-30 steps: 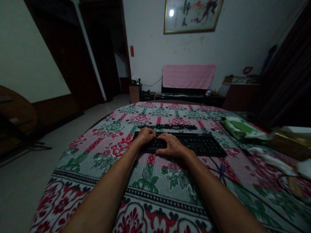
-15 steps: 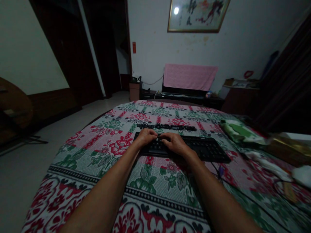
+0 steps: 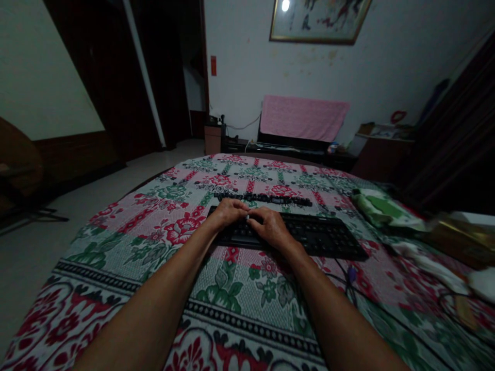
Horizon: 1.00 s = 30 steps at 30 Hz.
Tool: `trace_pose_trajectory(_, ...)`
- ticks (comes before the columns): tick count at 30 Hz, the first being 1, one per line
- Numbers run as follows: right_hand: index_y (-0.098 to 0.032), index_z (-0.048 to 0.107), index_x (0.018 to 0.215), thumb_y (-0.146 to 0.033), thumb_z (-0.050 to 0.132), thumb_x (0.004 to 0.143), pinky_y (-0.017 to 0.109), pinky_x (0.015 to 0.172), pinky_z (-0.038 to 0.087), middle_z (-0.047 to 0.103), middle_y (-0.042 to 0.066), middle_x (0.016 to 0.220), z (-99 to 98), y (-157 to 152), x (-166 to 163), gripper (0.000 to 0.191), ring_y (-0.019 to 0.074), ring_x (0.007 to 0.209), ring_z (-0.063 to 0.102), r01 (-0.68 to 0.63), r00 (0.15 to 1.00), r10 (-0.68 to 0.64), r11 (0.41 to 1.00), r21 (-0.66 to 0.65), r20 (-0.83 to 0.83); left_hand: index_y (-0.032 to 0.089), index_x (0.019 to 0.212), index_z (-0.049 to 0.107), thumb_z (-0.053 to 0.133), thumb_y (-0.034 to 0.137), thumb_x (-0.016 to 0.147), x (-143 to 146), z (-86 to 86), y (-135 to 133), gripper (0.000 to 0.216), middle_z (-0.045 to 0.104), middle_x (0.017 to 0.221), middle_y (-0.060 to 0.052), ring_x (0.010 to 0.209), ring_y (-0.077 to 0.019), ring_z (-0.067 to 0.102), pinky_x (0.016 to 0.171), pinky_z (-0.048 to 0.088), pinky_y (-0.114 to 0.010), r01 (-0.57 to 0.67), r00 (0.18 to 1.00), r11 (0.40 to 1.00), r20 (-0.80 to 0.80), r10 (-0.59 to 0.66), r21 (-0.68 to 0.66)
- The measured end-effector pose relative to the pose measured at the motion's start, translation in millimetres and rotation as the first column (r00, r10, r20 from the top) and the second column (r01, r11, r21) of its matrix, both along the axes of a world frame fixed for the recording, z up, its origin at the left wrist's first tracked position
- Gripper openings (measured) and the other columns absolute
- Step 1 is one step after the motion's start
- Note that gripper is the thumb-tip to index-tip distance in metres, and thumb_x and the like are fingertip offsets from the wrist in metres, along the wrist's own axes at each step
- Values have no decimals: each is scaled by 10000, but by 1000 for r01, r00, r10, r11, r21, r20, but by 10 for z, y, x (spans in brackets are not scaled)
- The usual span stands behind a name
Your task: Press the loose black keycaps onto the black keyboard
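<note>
A black keyboard lies across a surface covered by a red, green and white floral cloth. Both my hands rest on the keyboard's left part. My left hand is curled over the far left corner. My right hand sits beside it with its fingers bent toward the left hand, and the fingertips of both meet in a pinch over the keys. What they pinch is too small and dark to name. Just beyond the keyboard lies a row of small dark pieces, laid out in a line.
A green and white packet and a gold box lie at the right. A cable runs from the keyboard toward me. Farther back stand a low cabinet with a pink cloth and a dark doorway at the left.
My right hand has slid left along the keyboard and curled until its fingertips meet those of my left hand. The camera has tilted slightly downward.
</note>
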State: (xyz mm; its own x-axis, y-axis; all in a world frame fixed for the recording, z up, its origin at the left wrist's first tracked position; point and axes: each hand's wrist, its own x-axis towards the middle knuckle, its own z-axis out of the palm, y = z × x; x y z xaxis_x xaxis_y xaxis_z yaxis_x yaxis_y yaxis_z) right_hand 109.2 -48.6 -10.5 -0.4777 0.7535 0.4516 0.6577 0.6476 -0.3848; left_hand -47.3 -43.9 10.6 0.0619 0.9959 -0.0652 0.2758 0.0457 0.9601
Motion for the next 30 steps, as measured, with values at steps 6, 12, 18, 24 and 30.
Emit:
trace_pose_trajectory(6,-170,632,913,-254,521,788,250,735,406,644,55,881,-7,0,12,188,156,818,570,6,1000,-6,1000,0,1,112,822,679,608,210,630,-141,3,4,227,635,656,8,589,-103,543,577,411,-207,220,942,968,-283,-179,118)
trace_pose_trajectory(12,-169,629,870,-225,509,789,257,721,403,630,54,852,-14,-6,24,155,155,799,556,-4,1000,4,1000,3,-26,144,924,674,590,281,674,-225,-43,7,297,684,829,-15,756,-148,604,679,437,-217,388,841,888,-490,-231,247)
trace_pose_trajectory(18,-168,634,870,-207,515,788,272,760,405,628,58,879,-31,20,42,150,155,827,553,-36,998,36,999,-8,-42,154,924,679,570,271,696,-228,-105,44,278,686,852,-22,776,-146,607,694,431,-206,414,812,850,-554,-184,325)
trace_pose_trajectory(24,-159,644,880,-214,517,788,278,768,415,638,68,887,-24,21,42,166,163,842,562,-49,999,49,999,-16,-22,158,908,683,548,285,711,-229,-47,12,271,680,829,-18,738,-133,594,666,414,-196,440,762,840,-626,-163,317)
trace_pose_trajectory(30,-167,645,941,-161,493,782,285,811,418,648,69,943,-33,26,54,220,164,890,567,-57,997,57,998,-3,-45,155,870,687,590,293,670,-287,-57,49,261,670,746,10,681,-121,575,607,394,-189,392,749,896,-637,-181,207)
